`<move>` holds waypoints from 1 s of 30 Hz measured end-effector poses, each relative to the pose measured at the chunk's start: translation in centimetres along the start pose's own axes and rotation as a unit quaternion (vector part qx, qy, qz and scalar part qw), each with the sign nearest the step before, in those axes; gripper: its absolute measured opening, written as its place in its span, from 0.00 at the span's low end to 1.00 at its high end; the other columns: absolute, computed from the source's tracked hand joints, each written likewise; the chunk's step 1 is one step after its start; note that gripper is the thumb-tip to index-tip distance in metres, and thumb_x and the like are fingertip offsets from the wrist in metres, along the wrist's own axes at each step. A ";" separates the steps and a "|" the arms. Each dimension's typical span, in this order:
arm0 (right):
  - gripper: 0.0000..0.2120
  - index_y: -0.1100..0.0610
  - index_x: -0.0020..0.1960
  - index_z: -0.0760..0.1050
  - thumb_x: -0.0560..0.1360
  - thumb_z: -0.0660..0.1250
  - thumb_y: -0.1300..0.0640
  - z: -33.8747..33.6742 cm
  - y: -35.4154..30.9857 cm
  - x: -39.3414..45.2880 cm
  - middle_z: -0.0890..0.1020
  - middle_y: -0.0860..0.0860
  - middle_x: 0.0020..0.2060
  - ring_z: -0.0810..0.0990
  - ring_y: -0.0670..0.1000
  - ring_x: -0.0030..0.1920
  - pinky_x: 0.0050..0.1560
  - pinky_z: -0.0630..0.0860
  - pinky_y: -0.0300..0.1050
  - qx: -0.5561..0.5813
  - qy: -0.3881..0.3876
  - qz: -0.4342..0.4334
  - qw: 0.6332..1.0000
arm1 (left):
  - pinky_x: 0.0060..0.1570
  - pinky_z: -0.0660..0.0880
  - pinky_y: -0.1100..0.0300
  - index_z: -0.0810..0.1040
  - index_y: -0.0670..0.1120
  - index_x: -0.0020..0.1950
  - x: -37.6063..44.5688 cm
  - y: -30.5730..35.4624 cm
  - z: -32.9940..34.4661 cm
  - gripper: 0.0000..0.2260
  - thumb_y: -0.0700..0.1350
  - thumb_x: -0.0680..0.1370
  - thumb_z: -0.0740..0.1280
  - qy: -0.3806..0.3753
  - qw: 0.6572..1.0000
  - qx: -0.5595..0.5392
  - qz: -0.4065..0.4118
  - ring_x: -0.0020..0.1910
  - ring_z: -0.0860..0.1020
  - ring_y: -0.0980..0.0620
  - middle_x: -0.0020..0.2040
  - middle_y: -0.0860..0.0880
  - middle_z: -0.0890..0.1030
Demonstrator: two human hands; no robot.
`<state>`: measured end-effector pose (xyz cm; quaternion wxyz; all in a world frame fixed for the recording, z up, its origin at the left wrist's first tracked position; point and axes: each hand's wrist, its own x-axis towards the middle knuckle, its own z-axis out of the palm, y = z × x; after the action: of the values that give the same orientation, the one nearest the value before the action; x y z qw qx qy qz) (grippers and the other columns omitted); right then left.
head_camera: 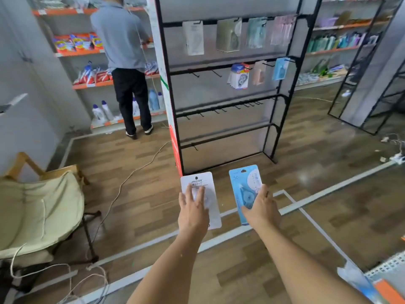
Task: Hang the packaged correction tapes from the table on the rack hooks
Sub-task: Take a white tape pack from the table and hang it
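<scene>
White correction tape (200, 199) in left hand (192, 212), blue pack (246, 191) in right hand (260, 207)

A single wide-angle view was taken from head height, directed forward and downward across a wooden floor (153, 194). Two forearms were seen reaching out from the bottom edge, with the left hand (192, 212) and the right hand (262, 208) placed low in the centre, close to the lens. A black hook rack (230, 69) was faced from a short way off, filling the upper middle. Straight lines were bowed toward the edges by the lens. No second view was provided.
</scene>
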<state>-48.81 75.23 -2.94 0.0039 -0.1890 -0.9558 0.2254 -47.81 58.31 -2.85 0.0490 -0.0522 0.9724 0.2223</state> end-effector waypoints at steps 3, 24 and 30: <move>0.38 0.57 0.73 0.52 0.74 0.71 0.48 -1.3 2.8 3.2 0.69 0.55 0.64 0.72 0.55 0.61 0.44 0.73 0.45 0.008 0.016 0.032 0.999 | 0.55 0.74 0.55 0.49 0.57 0.79 2.9 3.9 1.8 0.30 0.40 0.82 0.58 -0.021 0.999 0.007 0.030 0.78 0.43 0.43 0.79 0.53 0.40; 0.37 0.58 0.71 0.55 0.72 0.73 0.50 -8.4 8.2 33.4 0.66 0.56 0.64 0.74 0.55 0.61 0.50 0.77 0.48 0.055 0.100 0.153 0.982 | 0.61 0.73 0.54 0.47 0.56 0.79 31.6 25.8 7.1 0.29 0.44 0.83 0.58 -0.069 0.977 0.027 0.201 0.78 0.45 0.43 0.80 0.52 0.40; 0.37 0.56 0.71 0.55 0.72 0.73 0.47 -10.0 11.7 41.9 0.66 0.54 0.61 0.74 0.53 0.60 0.45 0.79 0.44 0.026 0.100 0.164 0.981 | 0.63 0.74 0.51 0.48 0.56 0.79 38.3 32.0 10.2 0.28 0.45 0.83 0.59 -0.074 0.973 0.039 0.216 0.78 0.44 0.42 0.80 0.51 0.41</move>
<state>-82.62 104.44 -2.32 0.0677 -0.3646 -0.9004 0.2274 -88.95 88.34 -2.83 0.0738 0.1772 0.9623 0.1928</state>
